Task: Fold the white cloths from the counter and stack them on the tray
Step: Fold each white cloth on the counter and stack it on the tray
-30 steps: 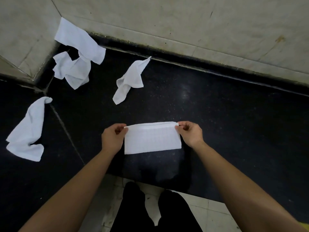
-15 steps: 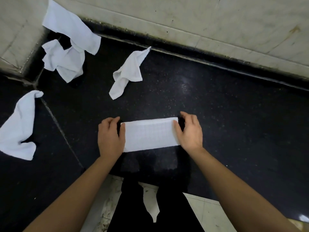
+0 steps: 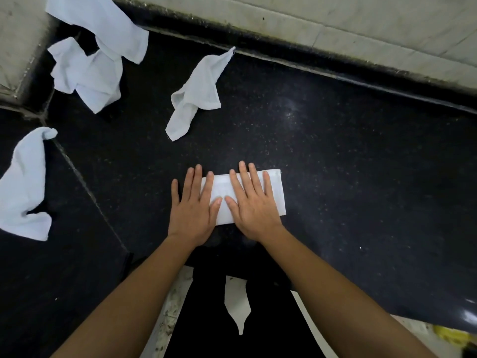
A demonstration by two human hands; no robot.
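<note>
Folded cloth (image 3: 276,195) lay flat on black desk (image 3: 335,177), near front edge. Left grip (image 3: 193,215) and right grip (image 3: 254,213) wide, fingers straight, palms pressed on folded cloth, thumbs almost touching. From there: crumpled cloth (image 3: 196,96) at 11 o'clock, corner heap (image 3: 87,73) at 10, third cloth (image 3: 23,187) at 9.

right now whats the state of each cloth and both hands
folded cloth, folded strip, flat on counter
left hand, flat, pressing its left end
right hand, flat, pressing its middle
centre cloth, crumpled, unfolded
left cloth, crumpled, unfolded
corner cloths, crumpled heap, unfolded
</note>
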